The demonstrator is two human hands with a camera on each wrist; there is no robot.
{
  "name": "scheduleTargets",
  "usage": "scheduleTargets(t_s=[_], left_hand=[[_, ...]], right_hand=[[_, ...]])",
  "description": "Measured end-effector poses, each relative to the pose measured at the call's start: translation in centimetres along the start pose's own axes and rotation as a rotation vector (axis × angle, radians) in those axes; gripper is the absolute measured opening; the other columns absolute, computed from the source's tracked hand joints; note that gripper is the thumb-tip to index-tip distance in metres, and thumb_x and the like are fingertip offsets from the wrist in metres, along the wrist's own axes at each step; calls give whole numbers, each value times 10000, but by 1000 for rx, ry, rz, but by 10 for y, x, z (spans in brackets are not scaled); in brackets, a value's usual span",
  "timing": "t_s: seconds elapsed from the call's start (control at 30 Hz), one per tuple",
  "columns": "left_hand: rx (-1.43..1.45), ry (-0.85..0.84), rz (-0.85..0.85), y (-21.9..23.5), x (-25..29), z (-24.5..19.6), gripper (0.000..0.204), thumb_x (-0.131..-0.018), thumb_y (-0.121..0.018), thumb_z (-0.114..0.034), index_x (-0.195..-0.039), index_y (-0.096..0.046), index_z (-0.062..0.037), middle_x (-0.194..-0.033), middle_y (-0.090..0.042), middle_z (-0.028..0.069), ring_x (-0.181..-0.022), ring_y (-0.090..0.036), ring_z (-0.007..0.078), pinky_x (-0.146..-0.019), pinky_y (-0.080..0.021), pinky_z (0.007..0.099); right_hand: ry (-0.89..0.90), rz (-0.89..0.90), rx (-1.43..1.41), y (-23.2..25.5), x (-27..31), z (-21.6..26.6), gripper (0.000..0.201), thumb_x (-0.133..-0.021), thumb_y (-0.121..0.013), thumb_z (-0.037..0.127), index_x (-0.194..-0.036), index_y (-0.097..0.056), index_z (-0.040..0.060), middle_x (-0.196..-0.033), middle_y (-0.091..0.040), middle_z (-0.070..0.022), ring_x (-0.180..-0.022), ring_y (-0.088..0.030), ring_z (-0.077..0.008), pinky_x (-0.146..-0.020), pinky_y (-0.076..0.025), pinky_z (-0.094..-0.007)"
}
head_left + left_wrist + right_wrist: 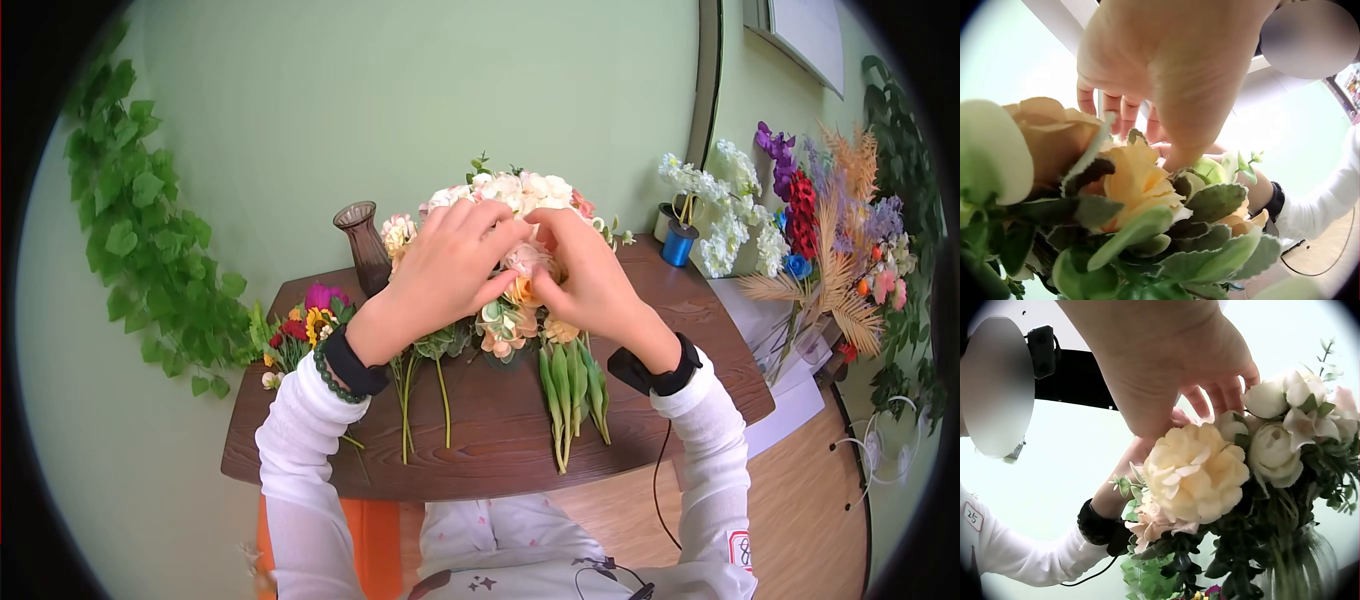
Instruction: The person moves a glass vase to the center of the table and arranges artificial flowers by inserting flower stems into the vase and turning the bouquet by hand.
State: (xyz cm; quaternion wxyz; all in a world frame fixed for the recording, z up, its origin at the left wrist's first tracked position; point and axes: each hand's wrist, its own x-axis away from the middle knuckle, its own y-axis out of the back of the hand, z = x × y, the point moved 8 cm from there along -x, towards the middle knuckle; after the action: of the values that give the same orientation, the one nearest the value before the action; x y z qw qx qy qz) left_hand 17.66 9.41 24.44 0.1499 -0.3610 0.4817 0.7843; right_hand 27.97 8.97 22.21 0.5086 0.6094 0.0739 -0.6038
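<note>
A full bouquet of cream, peach and pale pink artificial flowers stands in a clear glass vase, seen in the right wrist view. My left hand and right hand meet over its near top side. Their thumbs and forefingers curl round a pale pink flower from both sides. Just below it is a yellow-orange bloom. In the left wrist view the thumb reaches down behind a peach flower; the fingertips are partly hidden. A large cream bloom sits below the right hand.
Green-leaved stems lie on the dark wooden table toward me. A brown glass vase stands behind my left hand, with colourful flowers at left. White blossoms in a blue container stand at back right.
</note>
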Motion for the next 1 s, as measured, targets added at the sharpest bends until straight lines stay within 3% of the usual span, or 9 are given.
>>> scheduleTargets(t_s=[0.07, 0.23, 0.57, 0.77, 0.87, 1.0], left_hand=[[21, -68, 14, 0, 1, -3, 257, -687, -651, -145, -905, -528, -86, -920, -517, 51, -897, -481, 232, -753, -382, 349], [36, -78, 54, -2, 7, 2, 168, -684, -656, -126, -825, -567, -104, -909, -526, 22, -864, -500, 208, -762, -383, 340], [31, -91, 75, 0, 13, 6, 157, -682, -659, -121, -821, -586, -111, -878, -538, 6, -860, -507, 194, -747, -382, 327], [34, -123, 95, 0, 14, 0, 168, -715, -629, -121, -878, -586, -114, -970, -564, 2, -933, -505, 192, -787, -367, 329], [58, -79, 42, 8, 16, 4, 189, -748, -594, -144, -930, -569, -99, -981, -567, 14, -934, -507, 195, -792, -359, 336], [115, 181, -24, 21, 35, 44, 207, -792, -543, -167, -972, -546, -66, -992, -563, 53, -955, -495, 228, -829, -344, 360]], right_hand=[[-27, -57, -55, 4, 3, -2, 315, -680, -586, 104, -969, -480, 40, -824, -493, -117, -766, -496, -257, -687, -373, -353], [34, -73, 250, 8, 11, 3, 235, -669, -605, 102, -861, -478, 53, -799, -447, -92, -772, -454, -251, -685, -345, -342], [20, -85, 269, 12, 19, -6, 95, -709, -615, 88, -747, -528, 97, -725, -484, -14, -734, -468, -207, -670, -336, -330], [-52, -140, 210, 15, 17, -18, 82, -716, -607, 87, -741, -529, 84, -703, -503, -24, -687, -480, -216, -660, -345, -334], [-74, -155, 161, 17, 16, -18, 72, -732, -596, 91, -768, -538, 70, -742, -512, -36, -724, -489, -223, -692, -358, -343], [-38, -256, 137, 29, 18, -8, 93, -764, -562, 100, -838, -553, 44, -842, -531, -90, -823, -503, -260, -768, -372, -352]])
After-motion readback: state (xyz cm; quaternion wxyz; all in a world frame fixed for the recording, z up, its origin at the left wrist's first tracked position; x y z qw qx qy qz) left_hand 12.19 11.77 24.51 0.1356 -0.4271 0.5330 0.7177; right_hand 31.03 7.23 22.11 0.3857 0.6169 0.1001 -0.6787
